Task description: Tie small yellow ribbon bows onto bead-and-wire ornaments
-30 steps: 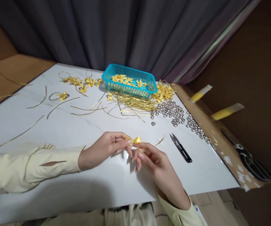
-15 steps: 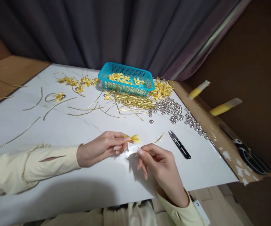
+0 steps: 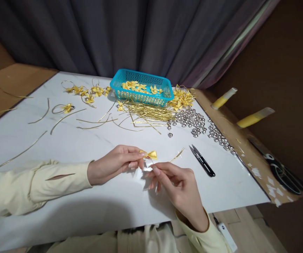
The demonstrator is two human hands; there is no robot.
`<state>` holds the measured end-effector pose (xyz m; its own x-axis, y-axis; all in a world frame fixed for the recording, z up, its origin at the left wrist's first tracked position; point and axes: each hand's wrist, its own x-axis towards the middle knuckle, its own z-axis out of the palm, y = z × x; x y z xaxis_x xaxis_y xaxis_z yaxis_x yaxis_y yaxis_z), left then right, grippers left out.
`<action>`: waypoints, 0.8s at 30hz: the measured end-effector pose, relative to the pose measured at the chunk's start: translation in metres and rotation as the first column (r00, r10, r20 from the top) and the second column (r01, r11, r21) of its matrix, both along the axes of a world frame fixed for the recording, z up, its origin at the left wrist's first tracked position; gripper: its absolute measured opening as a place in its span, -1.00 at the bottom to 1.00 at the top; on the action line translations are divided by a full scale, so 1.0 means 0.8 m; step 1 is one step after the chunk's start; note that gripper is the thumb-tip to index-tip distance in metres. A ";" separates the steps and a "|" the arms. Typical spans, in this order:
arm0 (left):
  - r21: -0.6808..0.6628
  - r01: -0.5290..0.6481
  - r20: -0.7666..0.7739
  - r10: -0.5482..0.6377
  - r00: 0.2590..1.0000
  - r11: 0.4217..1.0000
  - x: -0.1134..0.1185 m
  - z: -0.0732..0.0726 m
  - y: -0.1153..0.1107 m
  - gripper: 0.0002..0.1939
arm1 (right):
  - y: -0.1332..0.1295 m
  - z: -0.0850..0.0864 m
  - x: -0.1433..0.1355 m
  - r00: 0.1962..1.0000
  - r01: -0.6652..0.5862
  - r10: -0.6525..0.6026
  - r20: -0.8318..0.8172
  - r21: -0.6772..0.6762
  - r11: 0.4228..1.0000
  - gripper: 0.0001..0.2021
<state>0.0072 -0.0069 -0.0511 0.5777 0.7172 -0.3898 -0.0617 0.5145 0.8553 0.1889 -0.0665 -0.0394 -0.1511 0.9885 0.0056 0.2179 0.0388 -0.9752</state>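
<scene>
Between the thumb and fingers of my left hand [image 3: 118, 163] a small yellow ribbon bow [image 3: 152, 154] is pinched, its free end pointing right. Just below and to the right, my right hand [image 3: 176, 182] pinches a thin strand [image 3: 152, 161] that reaches up to the underside of the bow; whether it is wire or thread I cannot tell. A short piece of gold cord [image 3: 177, 155] lies behind my right fingers. Black thread snips [image 3: 202, 161] rest on the white table [image 3: 101, 203] to the right of my right hand.
A blue basket [image 3: 144, 98] holding yellow bows stands at the back. In front of it lie gold cords [image 3: 151, 111], with silver beads [image 3: 192, 121] to the right. Finished-looking bow loops [image 3: 67, 108] and loose cords lie left. Large black scissors [image 3: 284, 175] sit at the right edge.
My right hand has moved slightly up and left, bringing the strand against the bow. My left hand still holds the bow. The whole view has shifted slightly.
</scene>
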 end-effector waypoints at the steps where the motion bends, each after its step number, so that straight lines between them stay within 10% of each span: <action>1: 0.000 0.005 -0.009 -0.005 1.000 1.000 0.000 0.000 0.000 -0.74 | 0.000 -0.001 0.000 1.000 -0.001 0.001 0.005 -0.010 1.000 -0.82; 24: 0.059 0.058 -0.028 -0.057 0.998 0.997 0.003 0.002 0.002 -0.70 | 0.002 0.000 0.002 0.997 -0.025 0.032 0.075 -0.095 0.995 -0.73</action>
<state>0.0094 -0.0053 -0.0498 0.6085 0.7058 -0.3627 -0.0103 0.4641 0.8857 0.1902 -0.0646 -0.0396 -0.1754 0.9795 -0.0996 0.2917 -0.0449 -0.9555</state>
